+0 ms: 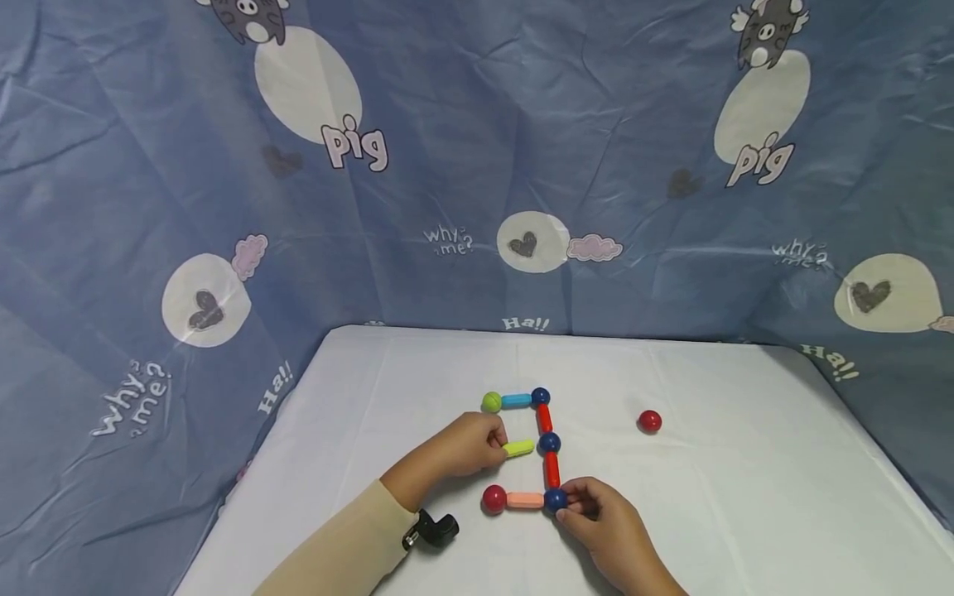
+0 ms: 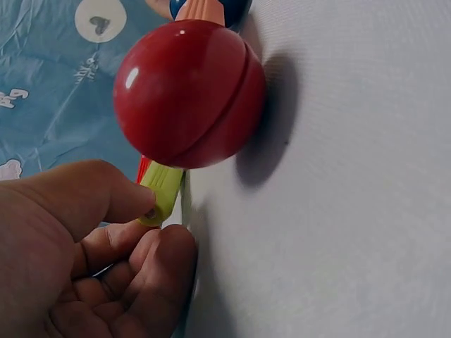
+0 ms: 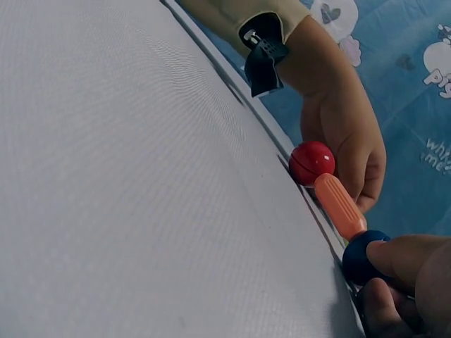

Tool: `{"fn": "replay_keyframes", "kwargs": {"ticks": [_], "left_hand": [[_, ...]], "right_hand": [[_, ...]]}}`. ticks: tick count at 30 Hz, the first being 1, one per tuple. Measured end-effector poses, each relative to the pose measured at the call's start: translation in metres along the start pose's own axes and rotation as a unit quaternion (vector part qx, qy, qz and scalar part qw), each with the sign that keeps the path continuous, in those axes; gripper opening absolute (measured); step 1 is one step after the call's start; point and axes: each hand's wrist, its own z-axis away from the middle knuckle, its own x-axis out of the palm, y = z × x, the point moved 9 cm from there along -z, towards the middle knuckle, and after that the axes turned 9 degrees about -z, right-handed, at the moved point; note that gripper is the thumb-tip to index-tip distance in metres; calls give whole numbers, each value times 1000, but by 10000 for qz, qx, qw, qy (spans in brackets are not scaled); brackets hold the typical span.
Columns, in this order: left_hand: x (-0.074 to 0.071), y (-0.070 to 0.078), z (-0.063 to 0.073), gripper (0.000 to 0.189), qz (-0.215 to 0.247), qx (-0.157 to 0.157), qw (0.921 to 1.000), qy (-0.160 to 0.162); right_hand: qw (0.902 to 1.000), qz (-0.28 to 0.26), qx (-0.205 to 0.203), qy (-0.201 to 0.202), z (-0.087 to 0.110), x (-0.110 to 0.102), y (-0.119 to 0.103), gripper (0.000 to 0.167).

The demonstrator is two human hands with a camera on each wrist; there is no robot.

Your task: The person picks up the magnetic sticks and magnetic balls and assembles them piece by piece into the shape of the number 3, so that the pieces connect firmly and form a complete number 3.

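Note:
My left hand [image 1: 469,445] pinches a yellow-green rod [image 1: 519,448] between thumb and fingertips, its free end close to the middle blue ball [image 1: 549,443]. With thumb and fingers, my right hand [image 1: 602,521] grips the near blue ball [image 1: 555,500]. Two red rods [image 1: 551,470] link that ball, the middle one and the far blue ball [image 1: 540,396] in a line. A light blue rod [image 1: 517,401] joins the far ball to a green ball [image 1: 492,402]. From the near ball an orange rod [image 3: 340,205] runs to a red ball [image 2: 189,95], large in the left wrist view.
A loose red ball [image 1: 650,421] lies on the white table [image 1: 745,497], right of the joined pieces. Behind the table hangs a blue printed cloth [image 1: 447,165]. On the left wrist sits a black camera mount [image 1: 436,530].

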Motion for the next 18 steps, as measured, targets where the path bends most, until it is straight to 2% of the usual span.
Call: {"fn": "replay_keyframes", "kwargs": {"ticks": [8, 18], "left_hand": [[1, -3, -4, 13, 72, 30, 9999, 136], [10, -16, -7, 8, 950, 41, 9953, 202]], "right_hand": [[10000, -3, 8, 99, -1, 0, 2, 31], [9999, -11, -87, 54, -3, 1, 2, 30]]}}
